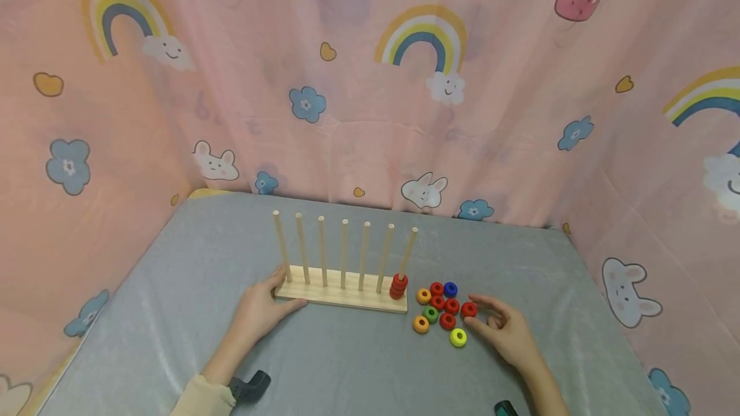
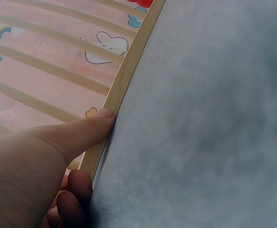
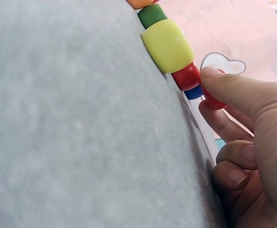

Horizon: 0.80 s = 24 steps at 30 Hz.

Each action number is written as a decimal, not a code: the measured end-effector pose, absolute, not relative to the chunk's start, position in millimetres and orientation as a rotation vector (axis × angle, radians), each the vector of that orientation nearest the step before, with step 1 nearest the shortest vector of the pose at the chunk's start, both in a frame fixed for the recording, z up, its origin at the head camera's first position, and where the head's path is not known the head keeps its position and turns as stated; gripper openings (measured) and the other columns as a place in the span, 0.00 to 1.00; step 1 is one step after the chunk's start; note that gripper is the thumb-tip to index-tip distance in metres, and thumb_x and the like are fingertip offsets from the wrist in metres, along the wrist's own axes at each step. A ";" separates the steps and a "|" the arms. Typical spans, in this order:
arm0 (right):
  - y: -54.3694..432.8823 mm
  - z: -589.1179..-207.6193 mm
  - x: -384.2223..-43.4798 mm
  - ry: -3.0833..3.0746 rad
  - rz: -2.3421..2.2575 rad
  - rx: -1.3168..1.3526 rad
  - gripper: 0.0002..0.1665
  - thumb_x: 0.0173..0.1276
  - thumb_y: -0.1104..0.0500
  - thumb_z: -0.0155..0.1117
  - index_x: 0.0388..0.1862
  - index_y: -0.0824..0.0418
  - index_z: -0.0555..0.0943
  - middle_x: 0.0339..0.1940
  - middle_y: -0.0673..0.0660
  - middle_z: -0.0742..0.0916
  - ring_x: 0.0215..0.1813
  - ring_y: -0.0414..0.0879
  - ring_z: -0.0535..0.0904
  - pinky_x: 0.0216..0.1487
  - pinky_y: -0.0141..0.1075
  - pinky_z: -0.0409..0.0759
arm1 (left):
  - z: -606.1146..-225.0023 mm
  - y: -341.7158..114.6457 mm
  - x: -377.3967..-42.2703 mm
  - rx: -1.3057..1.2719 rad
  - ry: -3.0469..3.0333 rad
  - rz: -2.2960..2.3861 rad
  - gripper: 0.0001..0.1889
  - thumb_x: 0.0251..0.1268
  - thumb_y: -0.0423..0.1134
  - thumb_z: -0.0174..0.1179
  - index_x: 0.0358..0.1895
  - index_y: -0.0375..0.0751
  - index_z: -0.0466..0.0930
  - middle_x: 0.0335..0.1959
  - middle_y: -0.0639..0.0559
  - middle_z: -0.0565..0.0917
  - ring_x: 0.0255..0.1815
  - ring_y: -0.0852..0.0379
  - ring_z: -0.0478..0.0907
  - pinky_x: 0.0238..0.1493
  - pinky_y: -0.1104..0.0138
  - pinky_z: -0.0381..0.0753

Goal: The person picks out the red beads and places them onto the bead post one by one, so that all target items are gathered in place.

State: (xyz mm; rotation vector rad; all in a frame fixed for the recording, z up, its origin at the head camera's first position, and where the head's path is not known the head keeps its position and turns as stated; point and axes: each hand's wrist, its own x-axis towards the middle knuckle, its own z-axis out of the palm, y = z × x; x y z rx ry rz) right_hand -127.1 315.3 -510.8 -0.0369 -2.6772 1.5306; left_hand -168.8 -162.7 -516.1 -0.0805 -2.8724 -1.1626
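Note:
A wooden peg board (image 1: 341,297) with a row of upright pegs stands on the table. My left hand (image 1: 261,308) grips its left end, thumb along the front edge; in the left wrist view the thumb (image 2: 88,130) presses the wooden base (image 2: 122,80). Several red rings (image 1: 397,287) are stacked on the rightmost peg. To the right of the board, my right hand (image 1: 509,332) pinches a red ring (image 1: 469,310) between thumb and fingers, at the right side of the loose rings. In the right wrist view that red ring (image 3: 213,97) is partly hidden behind the thumb.
Loose rings lie right of the board: a yellow ring (image 1: 458,338) in front, a green ring (image 1: 430,314), orange rings (image 1: 421,324), a blue ring (image 1: 450,289) and several red ones. A grey cloth (image 1: 347,371) covers the table. A patterned pink curtain (image 1: 358,146) hangs behind.

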 end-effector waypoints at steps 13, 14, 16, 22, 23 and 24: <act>314.7 -505.9 -125.3 -2.652 1.550 -0.064 0.27 0.65 0.59 0.81 0.62 0.65 0.86 0.24 0.53 0.83 0.14 0.33 0.57 0.14 0.30 0.62 | -514.6 -162.3 -168.6 -0.083 -2.870 -1.168 0.47 0.61 0.53 0.79 0.77 0.29 0.69 0.78 0.37 0.69 0.77 0.34 0.69 0.70 0.42 0.76; 314.5 -505.6 -125.5 -2.645 1.547 -0.059 0.28 0.65 0.59 0.81 0.63 0.65 0.85 0.31 0.57 0.87 0.14 0.33 0.57 0.14 0.30 0.63 | -514.4 -162.3 -168.5 -0.083 -2.871 -1.169 0.47 0.61 0.53 0.78 0.77 0.29 0.69 0.78 0.37 0.69 0.77 0.34 0.69 0.70 0.42 0.76; 314.1 -504.7 -125.7 -2.630 1.546 -0.054 0.28 0.66 0.59 0.80 0.63 0.65 0.85 0.47 0.64 0.90 0.15 0.34 0.58 0.14 0.31 0.64 | -513.8 -162.1 -168.3 -0.082 -2.874 -1.171 0.47 0.61 0.53 0.78 0.77 0.30 0.69 0.78 0.37 0.69 0.77 0.34 0.69 0.70 0.43 0.76; 313.6 -500.4 -125.4 -2.631 1.528 -0.074 0.24 0.67 0.58 0.80 0.61 0.64 0.87 0.50 0.63 0.89 0.14 0.34 0.59 0.13 0.32 0.64 | -512.8 -161.3 -167.7 -0.076 -2.879 -1.181 0.47 0.61 0.53 0.78 0.77 0.30 0.69 0.79 0.38 0.69 0.77 0.35 0.68 0.71 0.43 0.75; 313.5 -499.8 -125.4 -2.635 1.524 -0.070 0.25 0.67 0.58 0.79 0.61 0.64 0.87 0.48 0.60 0.89 0.14 0.35 0.59 0.13 0.32 0.64 | -512.6 -161.2 -167.7 -0.076 -2.877 -1.182 0.47 0.61 0.53 0.78 0.77 0.30 0.69 0.79 0.38 0.69 0.77 0.35 0.68 0.71 0.43 0.75; 313.3 -499.2 -125.5 -2.639 1.520 -0.070 0.24 0.67 0.58 0.80 0.61 0.64 0.87 0.42 0.59 0.88 0.14 0.34 0.58 0.13 0.32 0.64 | -512.5 -161.1 -167.7 -0.075 -2.874 -1.185 0.47 0.61 0.52 0.79 0.77 0.30 0.69 0.79 0.38 0.69 0.77 0.35 0.69 0.71 0.43 0.75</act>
